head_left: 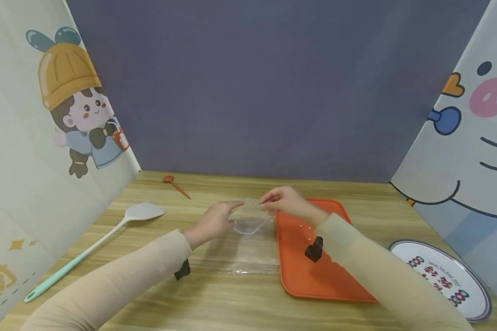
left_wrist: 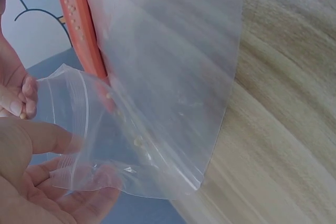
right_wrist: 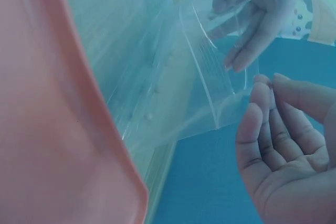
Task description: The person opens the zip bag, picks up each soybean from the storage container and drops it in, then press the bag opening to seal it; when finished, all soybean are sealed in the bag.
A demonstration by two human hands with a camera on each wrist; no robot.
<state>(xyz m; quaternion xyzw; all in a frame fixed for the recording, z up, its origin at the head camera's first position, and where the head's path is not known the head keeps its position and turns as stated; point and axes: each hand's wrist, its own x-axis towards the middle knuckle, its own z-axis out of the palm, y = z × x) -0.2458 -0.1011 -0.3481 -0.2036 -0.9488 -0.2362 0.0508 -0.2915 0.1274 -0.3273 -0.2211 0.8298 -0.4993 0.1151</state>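
A clear zip-lock bag [head_left: 248,257] lies on the table with its mouth lifted and spread. My left hand [head_left: 216,221] holds that mouth, the thumb on one side and the fingers behind the plastic in the left wrist view. A few small beans [left_wrist: 137,142] show through the plastic, inside the bag. Right at the opening, my right hand [head_left: 287,202] pinches a small tan bean [left_wrist: 23,115] between thumb and fingertips. Beside the bag is an orange tray [head_left: 306,280], with several loose beans [head_left: 309,238] on it under my right forearm.
To the left lies a spatula [head_left: 124,223] with a white head and mint handle. Farther back is a small red-brown spoon [head_left: 176,186]. An oval patterned plate [head_left: 443,280] sits at the right. A dark panel [head_left: 248,92] closes off the back of the table.
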